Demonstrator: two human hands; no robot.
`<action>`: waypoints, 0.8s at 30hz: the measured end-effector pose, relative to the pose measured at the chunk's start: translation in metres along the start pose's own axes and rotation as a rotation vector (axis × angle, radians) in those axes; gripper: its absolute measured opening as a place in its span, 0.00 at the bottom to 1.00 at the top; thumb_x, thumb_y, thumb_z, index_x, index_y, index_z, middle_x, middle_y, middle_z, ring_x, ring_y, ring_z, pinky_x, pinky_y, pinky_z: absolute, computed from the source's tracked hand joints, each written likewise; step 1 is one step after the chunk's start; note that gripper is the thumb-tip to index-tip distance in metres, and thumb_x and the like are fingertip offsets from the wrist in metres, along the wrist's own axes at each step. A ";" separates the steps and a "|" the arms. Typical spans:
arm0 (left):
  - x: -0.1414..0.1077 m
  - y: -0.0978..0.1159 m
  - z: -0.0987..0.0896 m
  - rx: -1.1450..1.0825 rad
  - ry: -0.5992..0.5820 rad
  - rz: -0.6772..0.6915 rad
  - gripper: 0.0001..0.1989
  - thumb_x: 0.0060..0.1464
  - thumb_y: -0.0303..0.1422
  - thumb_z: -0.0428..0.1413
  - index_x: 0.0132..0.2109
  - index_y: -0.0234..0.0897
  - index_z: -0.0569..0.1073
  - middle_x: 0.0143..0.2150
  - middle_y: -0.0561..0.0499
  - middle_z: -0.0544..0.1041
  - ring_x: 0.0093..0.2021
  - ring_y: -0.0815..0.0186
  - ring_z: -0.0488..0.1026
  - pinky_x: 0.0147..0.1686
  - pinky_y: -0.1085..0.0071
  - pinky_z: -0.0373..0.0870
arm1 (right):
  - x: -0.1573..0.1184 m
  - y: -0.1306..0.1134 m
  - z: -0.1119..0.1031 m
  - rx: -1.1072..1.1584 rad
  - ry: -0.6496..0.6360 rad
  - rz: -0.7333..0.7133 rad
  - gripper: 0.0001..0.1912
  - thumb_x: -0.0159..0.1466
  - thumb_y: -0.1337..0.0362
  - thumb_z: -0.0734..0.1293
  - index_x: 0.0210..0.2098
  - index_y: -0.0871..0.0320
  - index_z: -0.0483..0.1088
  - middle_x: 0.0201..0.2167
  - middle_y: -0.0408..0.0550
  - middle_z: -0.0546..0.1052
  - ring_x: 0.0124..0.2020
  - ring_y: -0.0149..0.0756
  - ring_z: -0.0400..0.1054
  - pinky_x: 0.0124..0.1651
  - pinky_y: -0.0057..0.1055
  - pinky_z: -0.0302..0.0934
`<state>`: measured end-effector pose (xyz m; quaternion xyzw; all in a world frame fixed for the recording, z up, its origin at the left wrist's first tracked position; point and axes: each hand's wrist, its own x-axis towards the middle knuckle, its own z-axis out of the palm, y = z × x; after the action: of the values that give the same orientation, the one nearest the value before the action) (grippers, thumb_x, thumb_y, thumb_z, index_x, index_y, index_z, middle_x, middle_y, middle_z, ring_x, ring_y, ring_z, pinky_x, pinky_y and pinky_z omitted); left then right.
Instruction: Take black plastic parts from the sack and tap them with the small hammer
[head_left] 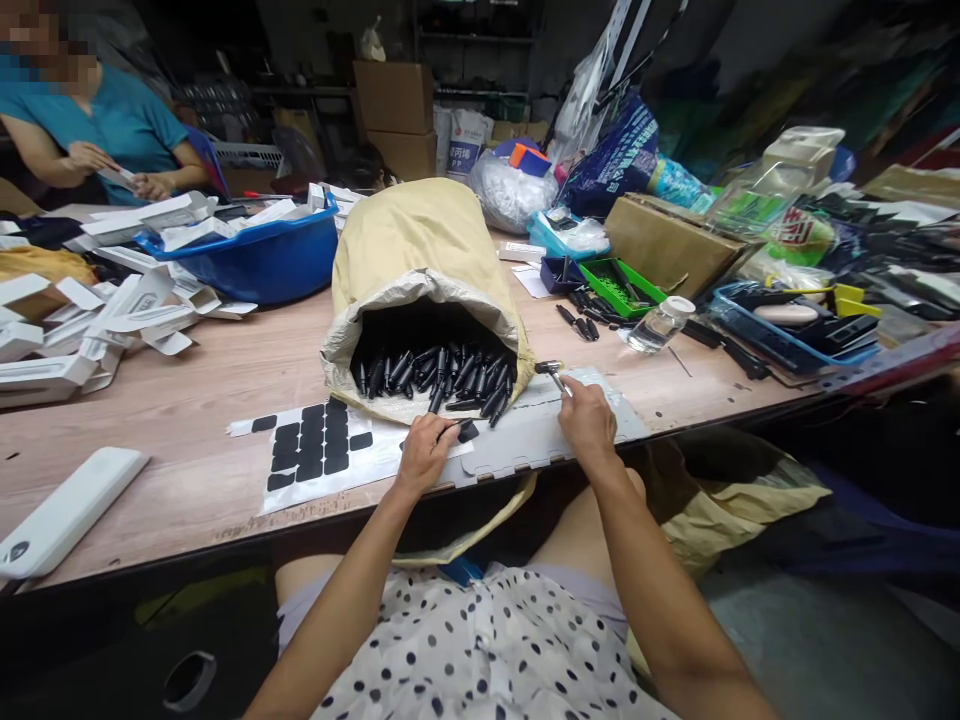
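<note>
My right hand [589, 422] is closed round the handle of a small hammer [551, 368], its dark head held over a grey board [517, 440] at the table's front edge. My left hand [426, 452] pinches a small black part [454, 428] at the left end of that board; its exact kind is too small to tell. Just beyond both hands lies a yellowish woven sack [420, 235], its mouth towards me. Several black pen-like tubes [442, 375] spill inside that mouth. Left of my left hand is a white sheet with black rounded stickers [311, 440].
A white power bank-like block [75, 510] lies at the left front. Behind it are white boxes [135, 320] and a blue basin [255, 260]. On the right stand a green tray [622, 288], a clear jar [660, 325] and a blue basket [795, 340]. Another person sits at far left.
</note>
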<state>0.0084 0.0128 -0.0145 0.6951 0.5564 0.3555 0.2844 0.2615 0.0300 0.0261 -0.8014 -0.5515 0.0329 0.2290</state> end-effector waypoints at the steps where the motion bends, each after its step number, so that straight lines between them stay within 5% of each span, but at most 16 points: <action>1: 0.000 0.000 -0.001 -0.011 0.011 -0.010 0.14 0.63 0.37 0.50 0.32 0.41 0.75 0.33 0.51 0.74 0.39 0.61 0.71 0.45 0.63 0.70 | 0.009 0.003 0.003 -0.046 -0.012 0.039 0.22 0.66 0.69 0.59 0.56 0.53 0.76 0.39 0.53 0.72 0.35 0.37 0.65 0.36 0.31 0.57; 9: -0.003 0.006 -0.007 -0.097 0.046 -0.067 0.21 0.67 0.41 0.40 0.30 0.41 0.69 0.33 0.49 0.74 0.38 0.61 0.71 0.43 0.64 0.70 | 0.018 0.013 0.036 -0.184 0.114 -0.036 0.22 0.68 0.70 0.56 0.54 0.56 0.77 0.40 0.58 0.71 0.41 0.44 0.62 0.40 0.36 0.53; 16: -0.004 0.005 -0.008 -0.026 0.029 -0.045 0.22 0.68 0.40 0.39 0.30 0.41 0.70 0.32 0.50 0.73 0.38 0.61 0.71 0.43 0.65 0.70 | 0.017 0.017 0.044 -0.225 0.178 -0.080 0.20 0.66 0.69 0.58 0.52 0.56 0.76 0.38 0.57 0.70 0.41 0.44 0.60 0.38 0.35 0.50; 20: -0.007 0.012 -0.006 0.144 -0.002 0.124 0.19 0.67 0.38 0.43 0.30 0.41 0.70 0.32 0.49 0.73 0.36 0.61 0.69 0.42 0.64 0.69 | 0.017 0.017 0.043 -0.250 0.165 -0.072 0.21 0.67 0.69 0.58 0.53 0.56 0.76 0.39 0.57 0.70 0.41 0.44 0.61 0.38 0.35 0.49; 24: -0.033 0.022 -0.006 0.169 -0.114 0.328 0.14 0.66 0.40 0.47 0.43 0.40 0.74 0.38 0.46 0.77 0.39 0.60 0.73 0.43 0.64 0.71 | 0.017 0.017 0.043 -0.258 0.159 -0.077 0.21 0.67 0.69 0.58 0.54 0.56 0.76 0.39 0.57 0.70 0.41 0.44 0.61 0.37 0.35 0.49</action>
<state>0.0118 -0.0241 0.0012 0.8169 0.4464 0.3092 0.1945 0.2699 0.0547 -0.0159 -0.8024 -0.5618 -0.1106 0.1679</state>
